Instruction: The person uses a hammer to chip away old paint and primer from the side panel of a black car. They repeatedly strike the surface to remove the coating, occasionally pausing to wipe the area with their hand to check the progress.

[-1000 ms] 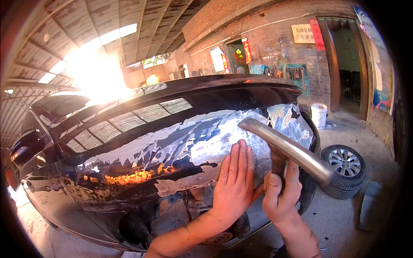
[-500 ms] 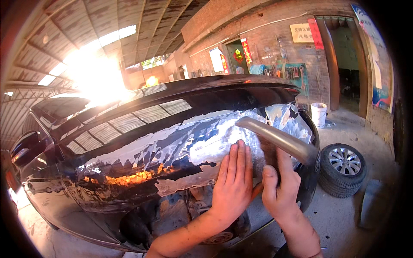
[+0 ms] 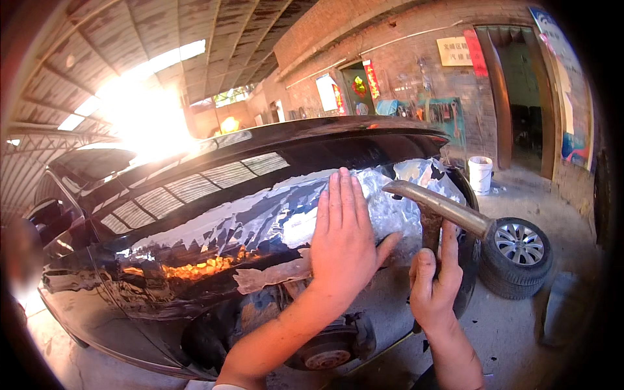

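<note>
A black car's rear side panel (image 3: 221, 237) spans the middle, its paint stripped in ragged patches that bare shiny metal and grey filler. Flat on the patchy area lies my left hand (image 3: 344, 237), fingers together and pointing up, thumb spread out to the right. My right hand (image 3: 437, 289) grips the dark handle of a hammer (image 3: 448, 209) with a long, slightly curved steel head. The head sits level in front of the panel's right part; I cannot tell whether it touches. Beneath my left hand, a loose peeled strip (image 3: 273, 273) hangs over the wheel arch.
The bare brake disc (image 3: 328, 357) shows in the wheel arch. On the floor at right lie stacked wheels (image 3: 520, 244), with a white bucket (image 3: 481, 175) behind. A blurred person (image 3: 23, 260) is at the left edge. Tools hang on a teal board (image 3: 445, 117) on the brick wall.
My left hand has slid up the panel and a little left. The hammer has shifted right and slightly down with my right hand. A blurred person has come in at the left edge.
</note>
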